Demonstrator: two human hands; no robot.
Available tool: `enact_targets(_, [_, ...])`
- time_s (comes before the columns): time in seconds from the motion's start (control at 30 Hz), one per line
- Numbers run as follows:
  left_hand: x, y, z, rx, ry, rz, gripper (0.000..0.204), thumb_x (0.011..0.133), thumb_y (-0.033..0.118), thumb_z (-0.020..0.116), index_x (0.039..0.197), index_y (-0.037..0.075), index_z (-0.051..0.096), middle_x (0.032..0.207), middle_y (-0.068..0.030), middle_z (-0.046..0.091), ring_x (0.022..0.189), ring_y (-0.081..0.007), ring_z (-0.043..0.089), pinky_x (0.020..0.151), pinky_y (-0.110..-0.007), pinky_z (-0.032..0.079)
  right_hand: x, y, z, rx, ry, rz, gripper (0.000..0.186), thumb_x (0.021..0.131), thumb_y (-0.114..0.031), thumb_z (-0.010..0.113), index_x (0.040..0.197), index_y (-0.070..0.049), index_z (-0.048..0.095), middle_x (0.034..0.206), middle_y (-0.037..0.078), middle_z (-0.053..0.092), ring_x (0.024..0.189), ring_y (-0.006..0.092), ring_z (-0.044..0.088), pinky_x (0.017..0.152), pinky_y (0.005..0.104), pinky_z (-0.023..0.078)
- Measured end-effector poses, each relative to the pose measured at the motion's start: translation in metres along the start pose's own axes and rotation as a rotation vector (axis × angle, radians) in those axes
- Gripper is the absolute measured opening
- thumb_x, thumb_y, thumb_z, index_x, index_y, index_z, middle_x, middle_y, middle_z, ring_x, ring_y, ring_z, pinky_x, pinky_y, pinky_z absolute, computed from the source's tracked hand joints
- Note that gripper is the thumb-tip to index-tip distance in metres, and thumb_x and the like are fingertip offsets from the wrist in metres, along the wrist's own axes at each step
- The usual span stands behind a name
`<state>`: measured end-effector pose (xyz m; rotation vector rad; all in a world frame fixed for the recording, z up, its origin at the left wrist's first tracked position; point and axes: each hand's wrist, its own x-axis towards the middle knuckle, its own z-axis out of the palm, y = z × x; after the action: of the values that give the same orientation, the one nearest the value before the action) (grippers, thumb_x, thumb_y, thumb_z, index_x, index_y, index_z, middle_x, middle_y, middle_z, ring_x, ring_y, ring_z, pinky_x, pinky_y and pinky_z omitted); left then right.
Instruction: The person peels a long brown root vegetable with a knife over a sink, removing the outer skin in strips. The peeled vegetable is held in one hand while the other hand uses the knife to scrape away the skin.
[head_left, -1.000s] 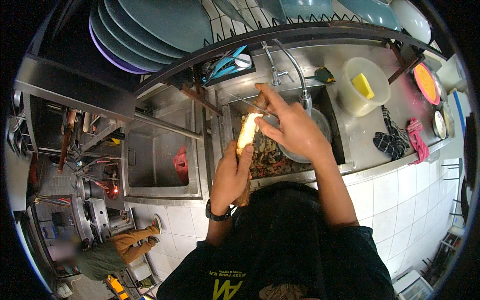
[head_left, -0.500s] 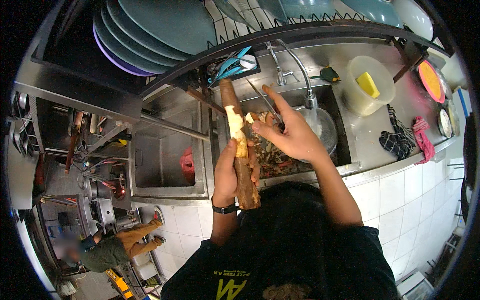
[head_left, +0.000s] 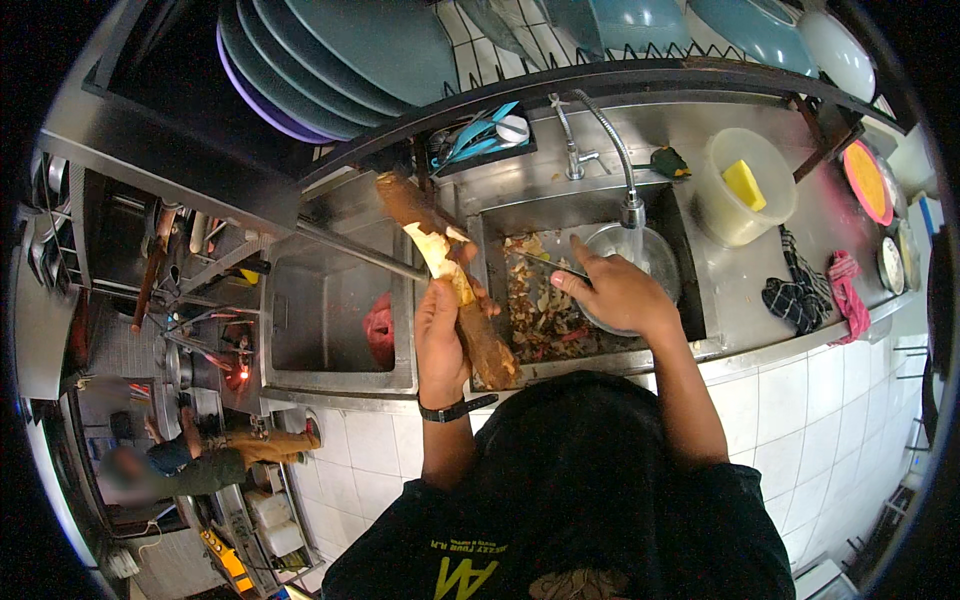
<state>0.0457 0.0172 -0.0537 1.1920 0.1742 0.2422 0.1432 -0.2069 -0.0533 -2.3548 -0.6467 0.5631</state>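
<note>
A long cassava root [head_left: 486,345] with brown bark-like skin leans over the sink's left edge, its top end tilted left. Part of its middle is peeled to pale yellow flesh, and a flap of skin sticks out on the right. Around its lower half are the closed fingers of my left hand [head_left: 440,340]. My right hand [head_left: 632,300] is apart from the root, over the right sink, closed on a knife [head_left: 546,263] whose blade points left. Most of the knife's handle is hidden by the hand. Peelings [head_left: 545,310] lie below in the sink.
Water runs from a flexible faucet [head_left: 632,210] into a bowl [head_left: 660,265] in the sink. A second basin [head_left: 330,300] at left holds something red. To the right stand a plastic tub [head_left: 730,215] with a yellow sponge and cloths [head_left: 795,290]. A plate rack [head_left: 650,62] hangs overhead; another person is far left.
The knife and my right hand have moved away from the root, right and down. The root's top end has swung left in my left hand.
</note>
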Motion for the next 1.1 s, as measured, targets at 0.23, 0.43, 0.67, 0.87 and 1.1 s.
enact_targets(0.23, [-0.011,0.003,0.001,-0.249,-0.098,-0.113,0.053,0.112,0.047,0.036,0.132,0.003,0.057,0.107,-0.0092,0.066,0.091,-0.0183,0.065,0.075,-0.034,0.055,-0.006,-0.062,-0.002,0.570,0.196,-0.422,0.073,0.105,-0.053,0.052,0.160,-0.008,0.036,0.128,0.027,0.066,0.110,0.0381,0.067,0.098,0.0439,0.050])
enact_targets(0.43, [-0.017,0.005,0.031,-0.123,-0.031,0.063,0.043,0.111,0.031,0.041,0.140,0.001,0.052,0.128,-0.0112,0.062,0.119,-0.0220,0.061,0.104,-0.037,0.047,-0.001,-0.073,0.007,0.591,0.379,-0.449,0.060,0.092,-0.042,0.076,0.132,0.002,0.063,0.110,0.022,0.074,0.099,0.0334,0.073,0.087,0.0408,0.055])
enact_targets(0.67, [-0.020,-0.007,0.034,0.128,-0.005,0.173,0.047,0.111,0.023,0.046,0.151,0.000,0.039,0.139,-0.0116,0.054,0.126,-0.0203,0.054,0.110,-0.036,0.041,0.006,-0.064,0.012,0.672,0.464,-0.476,0.037,0.087,-0.025,0.080,0.106,0.006,0.074,0.093,0.020,0.071,0.084,0.0312,0.072,0.072,0.0393,0.053])
enact_targets(0.87, [-0.023,-0.018,0.026,0.487,-0.011,0.320,0.044,0.112,0.021,0.044,0.150,-0.002,0.040,0.137,-0.0112,0.054,0.125,-0.0206,0.053,0.110,-0.036,0.039,0.000,-0.061,0.005,0.642,0.412,-0.401,0.034,0.088,-0.023,0.077,0.103,0.007,0.075,0.084,0.019,0.071,0.071,0.0254,0.070,0.066,0.0368,0.052])
enact_targets(1.1, [-0.025,-0.019,0.037,0.734,0.027,0.416,0.042,0.112,0.019,0.041,0.148,-0.003,0.042,0.136,-0.0133,0.055,0.125,-0.0208,0.052,0.111,-0.037,0.038,0.011,-0.059,0.017,0.678,0.449,-0.186,0.030,0.080,-0.023,0.078,0.097,0.002,0.076,0.066,0.016,0.068,0.056,0.0179,0.063,0.060,0.0343,0.051])
